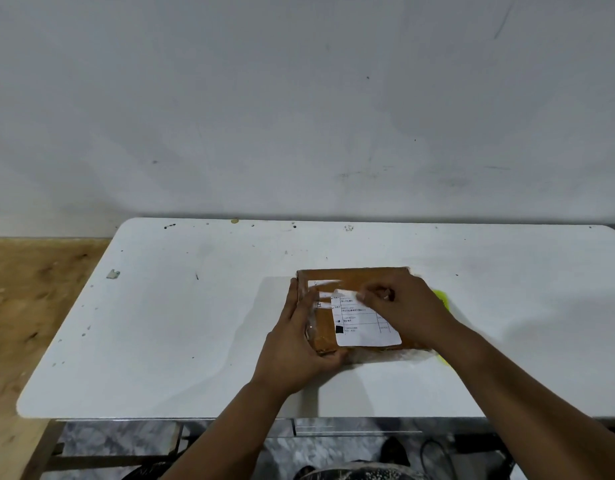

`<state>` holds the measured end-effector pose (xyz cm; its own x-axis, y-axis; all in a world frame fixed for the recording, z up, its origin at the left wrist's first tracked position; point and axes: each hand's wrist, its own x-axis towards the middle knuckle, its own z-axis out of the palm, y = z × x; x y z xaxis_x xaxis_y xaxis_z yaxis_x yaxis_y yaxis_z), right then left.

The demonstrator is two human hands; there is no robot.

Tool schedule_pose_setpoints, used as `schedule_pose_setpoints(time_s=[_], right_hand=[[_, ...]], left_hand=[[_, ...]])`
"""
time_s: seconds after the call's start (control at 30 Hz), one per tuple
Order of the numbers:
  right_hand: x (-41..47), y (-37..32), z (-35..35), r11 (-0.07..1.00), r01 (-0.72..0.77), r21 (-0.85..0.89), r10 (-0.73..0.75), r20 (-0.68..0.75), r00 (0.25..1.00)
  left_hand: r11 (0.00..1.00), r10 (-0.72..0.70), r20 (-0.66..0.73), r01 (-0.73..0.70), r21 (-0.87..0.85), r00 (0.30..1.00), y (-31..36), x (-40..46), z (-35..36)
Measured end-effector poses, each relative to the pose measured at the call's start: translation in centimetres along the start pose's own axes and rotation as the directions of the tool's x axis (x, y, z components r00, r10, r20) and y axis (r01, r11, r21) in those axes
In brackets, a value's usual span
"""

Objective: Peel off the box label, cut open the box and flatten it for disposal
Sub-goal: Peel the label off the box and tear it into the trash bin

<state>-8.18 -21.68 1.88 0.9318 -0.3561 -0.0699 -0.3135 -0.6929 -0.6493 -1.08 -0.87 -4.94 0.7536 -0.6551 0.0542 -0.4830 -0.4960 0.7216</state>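
Observation:
A flat brown cardboard box (354,280) lies on the white table (195,323), wrapped in clear tape. A white printed label (363,327) is stuck on its top face. My left hand (295,341) clasps the box's left side, fingers along the edge and thumb at the near corner. My right hand (403,306) rests on top of the box, its fingertips pinched at the label's far upper edge, which looks slightly lifted and blurred.
A yellow-green object (443,299) pokes out from behind the box on the right, mostly hidden by my right hand. The table backs onto a white wall (299,98). A wooden board (29,306) lies to the left.

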Motion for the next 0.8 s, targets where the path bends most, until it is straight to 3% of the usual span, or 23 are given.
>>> schedule_pose_setpoints(time_s=[0.4, 0.63, 0.8], right_hand=[[-0.1, 1.6, 2.1, 0.918, 0.151, -0.368, -0.164, -0.004, 0.986], [1.0, 0.9, 2.9, 0.955, 0.171, -0.242, -0.190, -0.056, 0.980], [1.0, 0.9, 2.4, 0.981, 0.154, -0.118, -0.157, -0.015, 0.987]], left_hand=[[1.000, 0.001, 0.008, -0.002, 0.008, 1.000, -0.3, 0.1, 0.2], [1.000, 0.010, -0.003, -0.010, 0.001, 1.000, -0.2, 0.0, 0.0], [0.999, -0.004, -0.024, 0.003, -0.035, 1.000, -0.5, 0.1, 0.3]])
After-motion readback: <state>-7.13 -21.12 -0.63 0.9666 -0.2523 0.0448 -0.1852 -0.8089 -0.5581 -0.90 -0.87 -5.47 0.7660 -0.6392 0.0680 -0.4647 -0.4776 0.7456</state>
